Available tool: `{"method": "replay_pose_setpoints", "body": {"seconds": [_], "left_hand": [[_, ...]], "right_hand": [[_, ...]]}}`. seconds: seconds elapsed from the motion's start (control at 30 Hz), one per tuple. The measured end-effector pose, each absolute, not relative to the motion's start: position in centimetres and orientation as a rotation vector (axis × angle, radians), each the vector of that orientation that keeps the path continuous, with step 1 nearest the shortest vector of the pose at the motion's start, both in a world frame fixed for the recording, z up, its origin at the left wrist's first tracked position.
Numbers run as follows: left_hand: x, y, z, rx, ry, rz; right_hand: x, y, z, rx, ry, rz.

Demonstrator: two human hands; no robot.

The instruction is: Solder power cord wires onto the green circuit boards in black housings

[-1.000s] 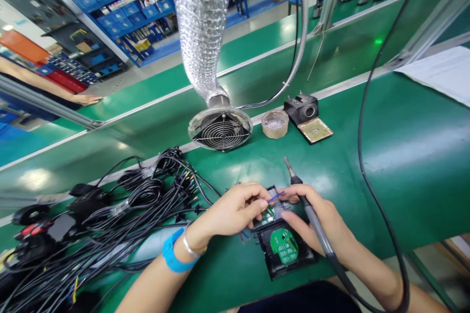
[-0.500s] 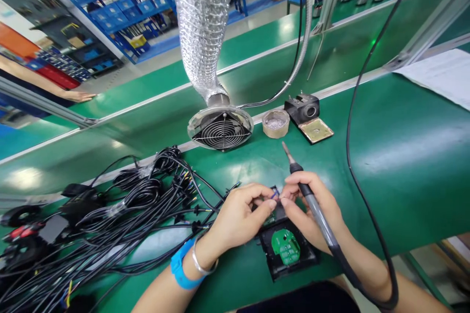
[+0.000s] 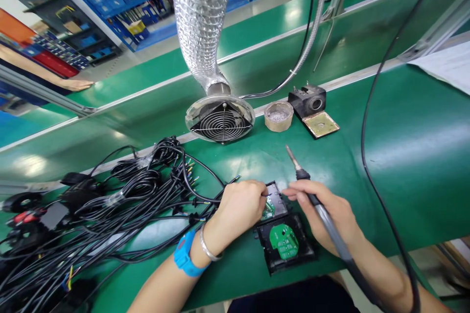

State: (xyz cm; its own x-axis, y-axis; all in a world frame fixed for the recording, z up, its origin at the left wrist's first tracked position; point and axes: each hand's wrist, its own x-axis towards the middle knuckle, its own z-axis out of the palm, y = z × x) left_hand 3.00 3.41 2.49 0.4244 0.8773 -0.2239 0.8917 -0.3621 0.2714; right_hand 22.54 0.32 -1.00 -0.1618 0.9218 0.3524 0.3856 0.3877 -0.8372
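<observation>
My right hand (image 3: 330, 210) is wrapped round a soldering iron (image 3: 323, 217), whose bare tip points up and away from me. Its fingertips stay just right of a small black case half (image 3: 282, 200) that has a green circuit board (image 3: 269, 209) in it. Over the left side of that half, my left hand (image 3: 244, 208) is closed with its fingers curled; what they pinch is hidden, though a thin dark blue bit shows beside them. Nearer to me lies another black case half (image 3: 270, 264) with a larger green circuit board (image 3: 284, 242) inside.
Black cables (image 3: 147, 215) with stripped ends pile up on the left. A fume extractor hood (image 3: 222, 120) hangs ahead, beside a round tub (image 3: 279, 116) and an iron stand (image 3: 314, 102). The iron's cord (image 3: 367, 166) loops down at right. Another person's hand (image 3: 79, 84) rests across the bench.
My hands have moved apart, uncovering more of the upper case half. The left has curled over and the right has shifted right with the soldering iron. The view has tilted slightly.
</observation>
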Motion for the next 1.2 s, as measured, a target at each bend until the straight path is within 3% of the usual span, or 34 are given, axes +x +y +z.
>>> {"method": "replay_pose_setpoints", "body": {"seconds": [0.2,1.2], "left_hand": [[2.3,2.4,2.7,2.328,1.573,0.047],[1.7,2.4,1.2,2.327,1.522,0.098]], "right_hand": [[24.2,-0.2,-0.1,-1.08,-1.667,0.661],[24.1,-0.1,-1.3,-0.879,-1.764,0.951]]}}
